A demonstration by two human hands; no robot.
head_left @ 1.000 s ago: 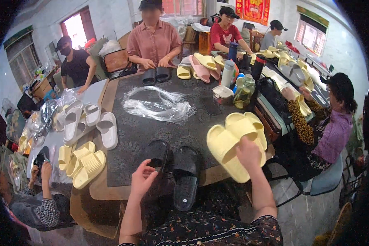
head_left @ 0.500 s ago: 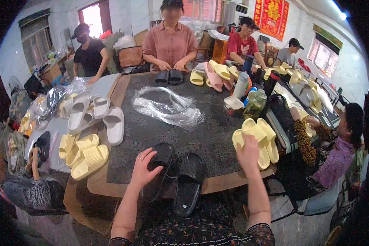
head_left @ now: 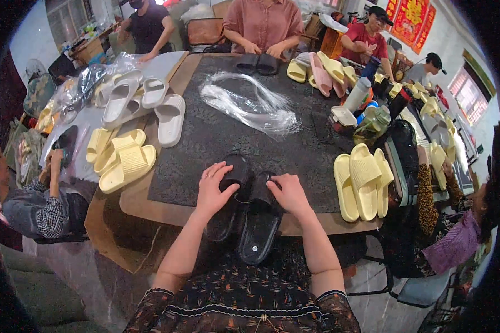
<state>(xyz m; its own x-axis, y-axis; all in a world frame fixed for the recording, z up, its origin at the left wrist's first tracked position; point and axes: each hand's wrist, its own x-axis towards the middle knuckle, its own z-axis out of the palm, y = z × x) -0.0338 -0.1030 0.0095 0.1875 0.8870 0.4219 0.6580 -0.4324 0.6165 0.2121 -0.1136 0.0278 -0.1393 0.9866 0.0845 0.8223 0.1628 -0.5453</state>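
A pair of black slippers lies before me, side by side, toes on the table and heels past its near edge. My left hand (head_left: 213,188) curves around the upper part of the left black slipper (head_left: 238,168), fingers and thumb on either side. My right hand (head_left: 288,193) has its thumb and fingertips closed at the strap edge of the right black slipper (head_left: 259,233). What the right fingertips pinch there is partly hidden. Beyond them lies a loose bundle of clear plastic strands (head_left: 250,105).
Yellow slippers (head_left: 366,180) stand at the table's right edge, others (head_left: 129,166) at the left beside grey slippers (head_left: 171,119). Bottles and a container (head_left: 343,117) sit at the right. Across the table, a person's hands hold dark slippers (head_left: 257,63). Other people work on both sides.
My right hand has moved left from the yellow slippers to the right black slipper. My left hand stays at the left one. The view has tilted downward.
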